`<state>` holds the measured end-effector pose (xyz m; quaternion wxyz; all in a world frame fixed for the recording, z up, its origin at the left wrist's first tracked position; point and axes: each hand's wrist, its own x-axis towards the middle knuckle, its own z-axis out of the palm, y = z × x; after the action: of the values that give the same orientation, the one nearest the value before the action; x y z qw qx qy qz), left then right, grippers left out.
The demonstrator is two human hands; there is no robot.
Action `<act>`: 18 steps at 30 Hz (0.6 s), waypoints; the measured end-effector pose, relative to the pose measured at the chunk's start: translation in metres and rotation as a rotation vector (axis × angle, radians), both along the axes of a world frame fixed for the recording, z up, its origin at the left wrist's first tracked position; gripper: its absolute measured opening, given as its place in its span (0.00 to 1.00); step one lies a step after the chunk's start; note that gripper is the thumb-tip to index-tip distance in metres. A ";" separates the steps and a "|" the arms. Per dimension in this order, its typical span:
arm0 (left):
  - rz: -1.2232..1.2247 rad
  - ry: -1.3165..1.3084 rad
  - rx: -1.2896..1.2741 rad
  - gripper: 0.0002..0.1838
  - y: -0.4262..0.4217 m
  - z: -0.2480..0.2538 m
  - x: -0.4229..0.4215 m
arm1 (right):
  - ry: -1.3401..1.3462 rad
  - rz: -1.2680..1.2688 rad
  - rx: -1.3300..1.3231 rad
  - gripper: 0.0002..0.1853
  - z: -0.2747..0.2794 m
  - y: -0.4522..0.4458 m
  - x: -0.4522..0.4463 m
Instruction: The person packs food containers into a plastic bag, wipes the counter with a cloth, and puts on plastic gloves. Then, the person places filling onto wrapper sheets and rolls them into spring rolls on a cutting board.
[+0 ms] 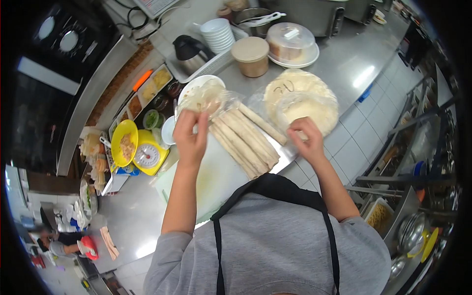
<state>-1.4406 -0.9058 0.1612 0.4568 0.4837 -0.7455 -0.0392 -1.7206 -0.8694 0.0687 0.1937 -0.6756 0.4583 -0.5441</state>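
Several long, pale rolled dough sticks [246, 135] lie side by side over a white cutting board [201, 184]. Crumpled clear plastic film [209, 101] covers their far left end. My left hand [191, 135] is closed in a pinch at the film's near edge. To the right, my right hand [309, 140] is also pinched, just over the near edge of a stack of round, flat dough sheets [297, 86]. Clear plastic lies on that stack; whether my right fingers grip it is hidden. Behind the film stands a white bowl [189, 87].
A yellow bowl of filling [124, 142] and a yellow dial scale [148, 155] stand at left. Along the back are a lidded tub [250, 56], stacked white bowls [217, 35], a thermal jug [191, 53] and a domed plate [292, 44]. A co-worker [61, 243] is far left.
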 end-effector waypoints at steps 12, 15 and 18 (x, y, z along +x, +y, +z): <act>-0.058 -0.031 0.445 0.19 -0.021 -0.073 0.094 | -0.302 0.559 0.451 0.19 -0.023 -0.042 0.207; -0.069 0.064 0.497 0.20 -0.058 -0.086 0.116 | -0.251 0.498 0.250 0.16 0.007 -0.027 0.222; -0.034 0.117 0.537 0.21 -0.080 -0.096 0.120 | -0.175 0.555 0.115 0.16 0.014 -0.019 0.238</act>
<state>-1.3207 -0.9860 0.0653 0.3536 0.5718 -0.6888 -0.2711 -1.4822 -0.8887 0.0829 0.4120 -0.7134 0.2677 -0.4996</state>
